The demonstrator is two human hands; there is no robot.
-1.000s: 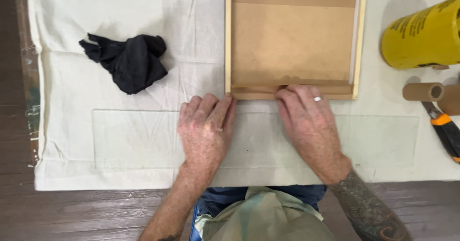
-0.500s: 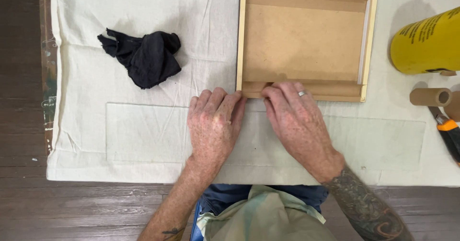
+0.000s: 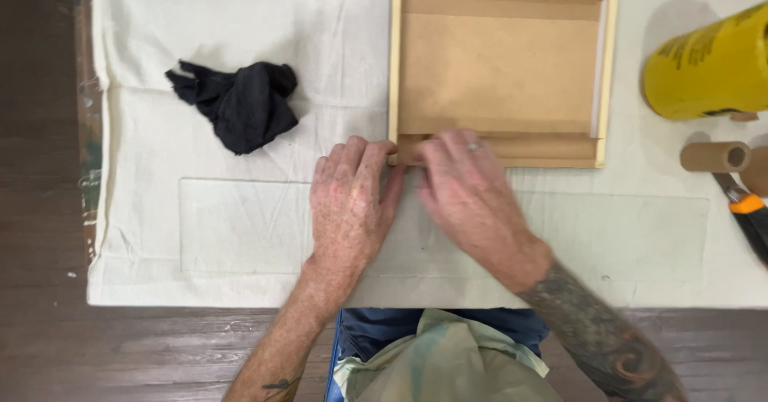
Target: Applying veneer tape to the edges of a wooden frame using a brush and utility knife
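Glass sheet (image 3: 240, 226), clear and flat, lies nearest me on the white cloth (image 3: 160, 146), running wide from left to right under both hands. I see my left hand (image 3: 352, 202) spread flat, palm down on the pane, fingers loosely together with the tips touching the near-left corner of the wooden frame (image 3: 396, 66). My right hand (image 3: 464, 194) lies beside it, fingers pressed at the frame's near rail; whether it pinches something small there I cannot tell, as the fingers hide it. Neither hand is clenched.

My worry is the pane: leaning hard on it over a creased cloth could crack it, and its bare edges could cut a sliding palm. A push against the frame could also skid it away, since nothing braces it.

Beyond, the frame lies face down showing its brown backing board (image 3: 496, 66). Left of it sits a crumpled black rag (image 3: 240, 106). To the right are a yellow canister (image 3: 708, 70) on its side, a cardboard tube (image 3: 712, 156) and an orange-handled knife (image 3: 750, 214). The cloth covers a dark wooden table (image 3: 40, 210).
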